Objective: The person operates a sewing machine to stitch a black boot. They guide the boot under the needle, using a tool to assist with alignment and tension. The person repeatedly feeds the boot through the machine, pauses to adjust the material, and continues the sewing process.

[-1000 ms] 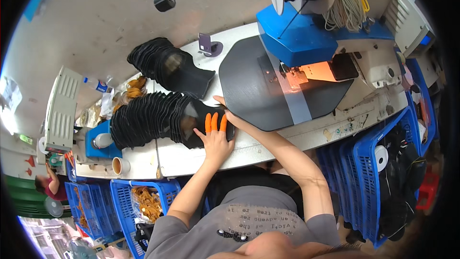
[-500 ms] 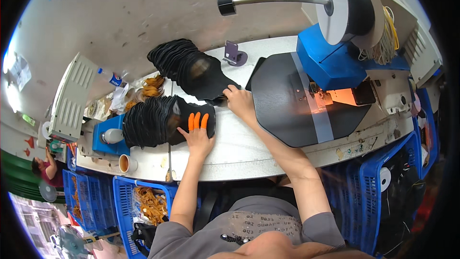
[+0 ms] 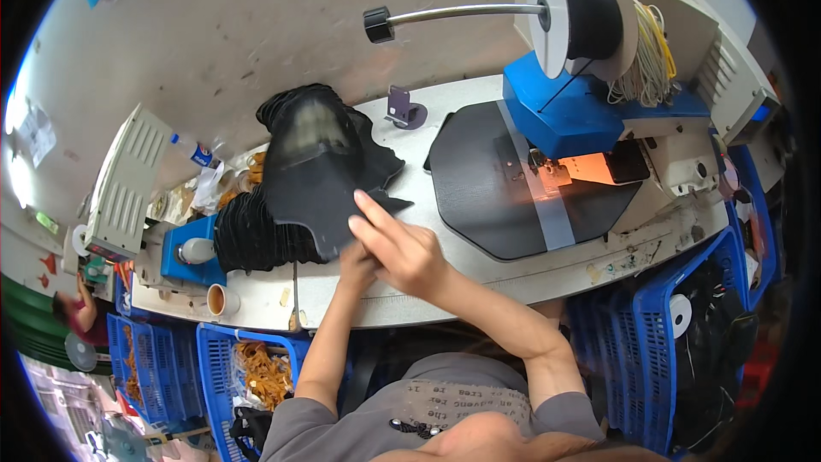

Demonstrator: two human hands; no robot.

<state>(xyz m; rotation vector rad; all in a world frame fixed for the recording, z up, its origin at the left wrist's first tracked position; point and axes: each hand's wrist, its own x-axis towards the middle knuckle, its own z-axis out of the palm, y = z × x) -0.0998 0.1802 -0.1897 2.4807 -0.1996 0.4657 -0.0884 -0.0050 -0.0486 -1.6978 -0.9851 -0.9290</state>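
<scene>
A black moulded fabric piece (image 3: pixel 310 184) with a sheer domed part is held tilted above the stacks. My right hand (image 3: pixel 409 252) is at its near right edge, index and middle fingers lying over the fabric and thumb hidden. Tucked against that hand and partly behind it, my left hand (image 3: pixel 355 267) is at the piece's near corner; its fingers are hidden and blurred. Under the piece lies the near stack of black pieces (image 3: pixel 248 231). Behind it, the far stack (image 3: pixel 376 152) is partly covered.
To the right, a blue-headed machine (image 3: pixel 556 111) with a lit work spot stands over a dark board (image 3: pixel 479 180). A thread spool (image 3: pixel 590 13) hangs above. A purple phone stand (image 3: pixel 409 111), a cup (image 3: pixel 222 300) and blue baskets (image 3: pixel 218 376) surround the table.
My right hand has come from the far stack toward me and left, bringing a black piece over the near stack. My left hand has drawn back off the near stack to meet it.
</scene>
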